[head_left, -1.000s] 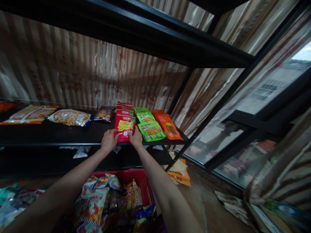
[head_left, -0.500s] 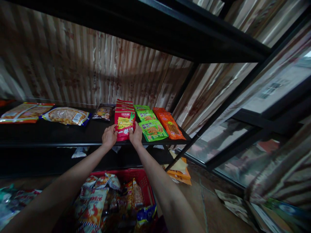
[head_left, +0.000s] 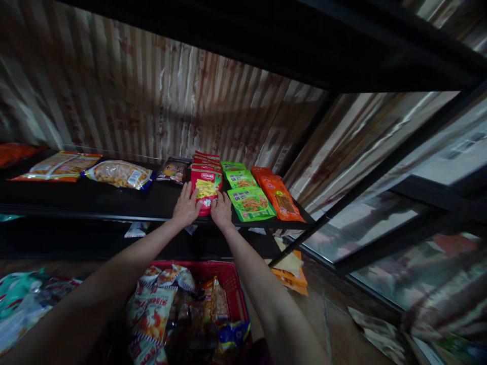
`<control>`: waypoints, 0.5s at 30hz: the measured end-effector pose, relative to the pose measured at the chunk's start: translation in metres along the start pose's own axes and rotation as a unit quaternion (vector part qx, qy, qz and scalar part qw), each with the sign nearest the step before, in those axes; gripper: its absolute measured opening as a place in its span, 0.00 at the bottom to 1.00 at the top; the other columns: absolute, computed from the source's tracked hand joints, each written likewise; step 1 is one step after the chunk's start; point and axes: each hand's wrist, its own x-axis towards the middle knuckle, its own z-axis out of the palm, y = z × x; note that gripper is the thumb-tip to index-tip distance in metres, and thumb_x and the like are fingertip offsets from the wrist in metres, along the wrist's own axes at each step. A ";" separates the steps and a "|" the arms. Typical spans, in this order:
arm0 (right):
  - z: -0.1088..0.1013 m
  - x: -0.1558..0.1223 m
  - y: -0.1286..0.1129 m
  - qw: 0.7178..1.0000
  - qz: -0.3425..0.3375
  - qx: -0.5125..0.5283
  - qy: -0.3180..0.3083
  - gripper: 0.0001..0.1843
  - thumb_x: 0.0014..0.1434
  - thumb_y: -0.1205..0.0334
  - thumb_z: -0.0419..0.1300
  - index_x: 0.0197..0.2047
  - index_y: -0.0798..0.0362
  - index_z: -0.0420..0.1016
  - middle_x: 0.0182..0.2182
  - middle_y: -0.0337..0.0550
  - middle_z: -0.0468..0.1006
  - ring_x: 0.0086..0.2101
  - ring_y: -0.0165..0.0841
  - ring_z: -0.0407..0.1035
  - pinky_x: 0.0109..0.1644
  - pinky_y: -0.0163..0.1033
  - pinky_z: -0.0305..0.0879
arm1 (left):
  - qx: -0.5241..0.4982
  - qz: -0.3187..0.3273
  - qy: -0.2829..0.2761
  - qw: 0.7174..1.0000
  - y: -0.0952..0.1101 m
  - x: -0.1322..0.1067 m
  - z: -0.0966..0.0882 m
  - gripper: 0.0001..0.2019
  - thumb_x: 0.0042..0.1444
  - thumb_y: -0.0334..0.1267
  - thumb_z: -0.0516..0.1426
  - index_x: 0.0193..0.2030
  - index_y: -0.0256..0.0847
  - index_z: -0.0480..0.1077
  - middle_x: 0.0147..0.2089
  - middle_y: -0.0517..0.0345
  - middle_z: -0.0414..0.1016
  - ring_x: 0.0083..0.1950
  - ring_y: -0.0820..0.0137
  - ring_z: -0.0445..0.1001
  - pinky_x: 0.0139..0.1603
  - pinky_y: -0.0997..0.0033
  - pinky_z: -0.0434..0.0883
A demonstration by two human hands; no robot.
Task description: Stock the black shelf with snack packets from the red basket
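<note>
A stack of red snack packets (head_left: pixel 206 178) lies in overlapping layers on the black shelf (head_left: pixel 114 202). My left hand (head_left: pixel 186 205) rests against the front packet's left side, fingers stretched out and apart. On the lower right edge of that packet lies my right hand (head_left: pixel 221 209), its fingers straightened and its thumb on the packet front. Neither hand is wrapped round the packet. Close on the right sit green snack packets (head_left: pixel 250 202), then orange packets (head_left: pixel 283 200). A dark snack packet (head_left: pixel 174 170) is just left of the red stack.
Farther left lie a blue-edged bag (head_left: pixel 122 173) and an orange-edged bag (head_left: pixel 63 166). Below the shelf stands a red basket (head_left: pixel 238 294) full of snack bags. A black shelf post (head_left: pixel 300 239) rises at the right. Another black shelf (head_left: pixel 266 50) hangs overhead.
My fingers have loosened from the front red packet's sides and straightened. That packet now sits slightly farther back, level with the shelf edge. The camera view has turned a little left.
</note>
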 end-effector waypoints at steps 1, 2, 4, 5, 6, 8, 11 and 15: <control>0.001 0.000 0.001 1.000 -0.007 -0.002 -0.004 0.25 0.61 0.63 0.45 0.60 0.61 0.62 0.59 0.58 0.62 0.60 0.44 0.53 0.62 0.50 0.52 | 0.005 0.025 -0.002 1.000 0.000 0.002 0.000 0.25 0.61 0.42 0.47 0.63 0.32 0.58 0.71 0.40 0.45 0.71 0.53 0.40 0.65 0.49 0.53; 0.002 0.000 0.002 1.000 -0.014 -0.005 -0.009 0.26 0.61 0.63 0.45 0.60 0.62 0.61 0.59 0.59 0.61 0.61 0.44 0.53 0.62 0.50 0.51 | 0.010 0.049 -0.011 0.999 0.000 0.004 0.000 0.25 0.61 0.41 0.47 0.64 0.32 0.57 0.71 0.40 0.43 0.71 0.53 0.38 0.65 0.48 0.52; 0.003 0.001 0.004 0.999 -0.030 -0.017 -0.019 0.26 0.62 0.64 0.44 0.61 0.66 0.60 0.61 0.61 0.60 0.61 0.44 0.52 0.63 0.50 0.50 | 0.018 0.085 -0.041 0.995 -0.001 0.008 0.000 0.25 0.61 0.39 0.46 0.64 0.34 0.56 0.71 0.40 0.41 0.72 0.53 0.37 0.65 0.48 0.53; 0.004 0.001 0.004 0.999 -0.037 -0.021 -0.022 0.27 0.62 0.64 0.44 0.61 0.67 0.59 0.61 0.62 0.59 0.62 0.43 0.51 0.63 0.50 0.50 | 0.020 0.097 -0.059 0.993 -0.002 0.011 0.000 0.25 0.62 0.39 0.46 0.64 0.34 0.56 0.71 0.40 0.41 0.71 0.53 0.37 0.65 0.49 0.53; 0.005 0.001 0.005 0.999 -0.042 -0.023 -0.024 0.27 0.62 0.64 0.44 0.61 0.68 0.58 0.61 0.63 0.59 0.62 0.43 0.51 0.63 0.49 0.50 | 0.023 0.106 -0.073 0.991 -0.002 0.013 0.001 0.25 0.62 0.39 0.46 0.64 0.34 0.56 0.71 0.40 0.41 0.71 0.53 0.37 0.65 0.49 0.53; 0.006 0.002 0.007 0.998 -0.047 -0.020 -0.025 0.27 0.61 0.65 0.44 0.61 0.68 0.59 0.60 0.64 0.61 0.61 0.43 0.52 0.63 0.50 0.51 | 0.028 0.127 -0.087 0.988 -0.005 0.018 0.002 0.25 0.61 0.38 0.47 0.64 0.34 0.57 0.71 0.40 0.43 0.72 0.53 0.37 0.65 0.49 0.52; 0.007 0.001 0.009 0.998 -0.056 -0.003 -0.017 0.26 0.61 0.65 0.44 0.60 0.66 0.60 0.58 0.63 0.64 0.60 0.42 0.56 0.62 0.51 0.54 | 0.028 0.157 -0.098 0.982 -0.007 0.022 0.004 0.23 0.61 0.35 0.47 0.64 0.39 0.59 0.71 0.44 0.46 0.72 0.56 0.37 0.66 0.48 0.49; 0.003 0.000 0.009 0.998 -0.058 -0.007 -0.021 0.27 0.61 0.65 0.42 0.60 0.68 0.59 0.58 0.64 0.64 0.60 0.42 0.56 0.62 0.50 0.53 | 0.011 0.163 -0.092 0.982 -0.009 0.022 0.008 0.23 0.61 0.35 0.46 0.64 0.41 0.59 0.70 0.44 0.48 0.72 0.56 0.37 0.66 0.47 0.49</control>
